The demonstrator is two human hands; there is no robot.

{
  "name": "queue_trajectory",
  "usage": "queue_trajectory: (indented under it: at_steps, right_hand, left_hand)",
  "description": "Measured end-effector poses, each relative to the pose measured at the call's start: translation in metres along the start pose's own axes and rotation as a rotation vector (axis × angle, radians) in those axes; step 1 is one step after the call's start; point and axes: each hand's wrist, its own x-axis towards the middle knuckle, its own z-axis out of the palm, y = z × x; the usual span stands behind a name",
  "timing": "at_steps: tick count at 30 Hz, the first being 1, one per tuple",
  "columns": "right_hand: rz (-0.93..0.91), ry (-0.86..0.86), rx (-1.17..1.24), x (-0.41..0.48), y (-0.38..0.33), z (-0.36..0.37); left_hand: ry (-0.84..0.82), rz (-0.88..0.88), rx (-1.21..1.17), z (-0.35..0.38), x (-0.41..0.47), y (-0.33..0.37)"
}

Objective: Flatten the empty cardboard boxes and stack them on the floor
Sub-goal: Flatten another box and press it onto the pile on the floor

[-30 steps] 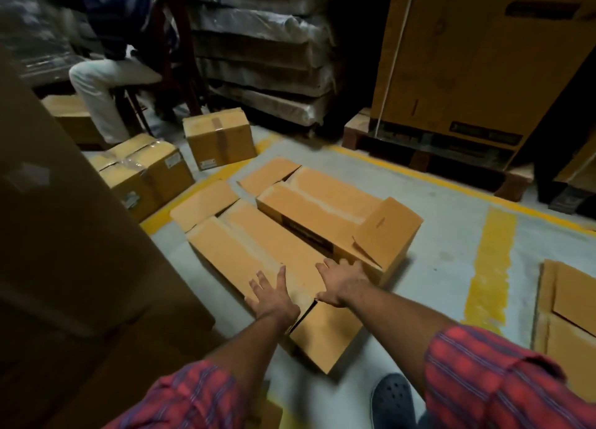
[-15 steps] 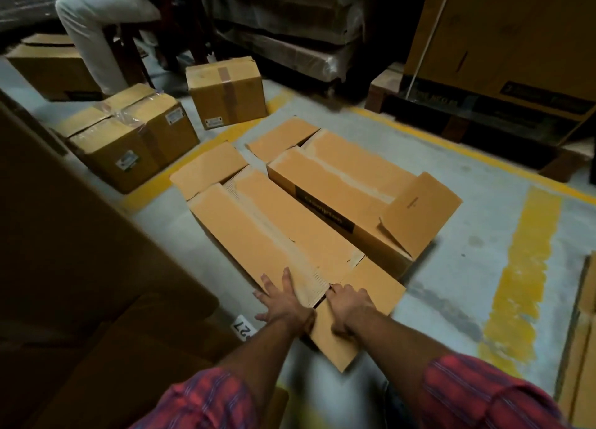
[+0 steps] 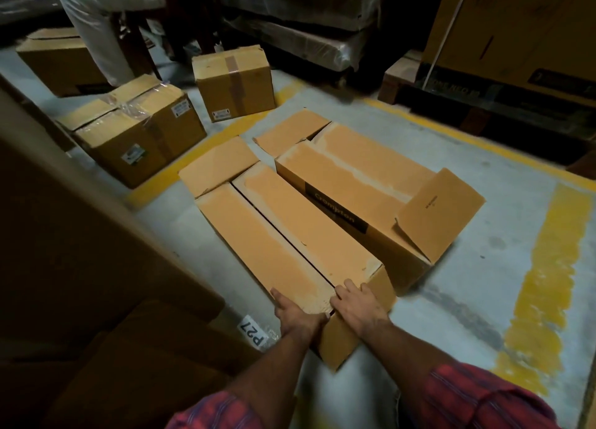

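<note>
Two long empty cardboard boxes lie side by side on the concrete floor. The near box [image 3: 290, 232] has its two long top flaps closed with a dark seam between them. Its end flap [image 3: 338, 345] hangs down toward me. My left hand [image 3: 296, 312] grips the near left corner of this box, fingers wrapped over the edge. On the right top flap rests my right hand [image 3: 358, 306], with its fingers beside the seam. The far box [image 3: 361, 187], printed "Crompton", lies behind with one end flap [image 3: 442, 212] standing up.
Three taped boxes [image 3: 135, 132] [image 3: 233, 82] [image 3: 61, 61] stand at the back left beside a seated person's legs [image 3: 96, 19]. A tall brown carton [image 3: 80, 251] rises at my left. Wrapped pallets [image 3: 306, 32] and a big crate [image 3: 516, 41] line the back. Yellow floor lines [image 3: 535, 283] run to the right.
Both hands have slid back to the near end of the near box. The end flap, which lay flat under my right hand, now hangs down.
</note>
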Motion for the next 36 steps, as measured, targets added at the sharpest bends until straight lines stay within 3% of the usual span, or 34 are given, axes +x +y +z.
queue_trajectory:
  at_steps: [8,12,18,22,25,28,36]
  right_hand:
    - [-0.1,0.013,0.036,-0.005,0.009,-0.031]
    - [-0.154,0.075,-0.008,-0.026,0.022,-0.07]
    - [-0.242,0.198,-0.083,-0.065,0.037,-0.129]
    - [-0.258,0.333,-0.122,-0.095,0.044,-0.157]
    - [-0.215,0.528,-0.183,-0.113,0.058,-0.176]
    - [-0.14,0.592,-0.209,-0.142,0.067,-0.207]
    - [0.191,0.622,-0.222,-0.275,0.108,-0.247]
  left_hand:
    - [0.095,-0.028,-0.102,-0.017,-0.017,0.004]
    - [0.057,-0.052,-0.192,-0.041,-0.026,0.02]
    - [-0.182,-0.111,-0.355,-0.078,-0.066,0.048]
    - [-0.095,-0.088,-0.452,-0.087,-0.099,0.072]
    - [0.147,0.038,-0.439,-0.097,-0.146,0.095]
    - [0.243,0.166,-0.449,-0.107,-0.181,0.117]
    - [0.051,0.339,-0.334,-0.103,-0.275,0.195]
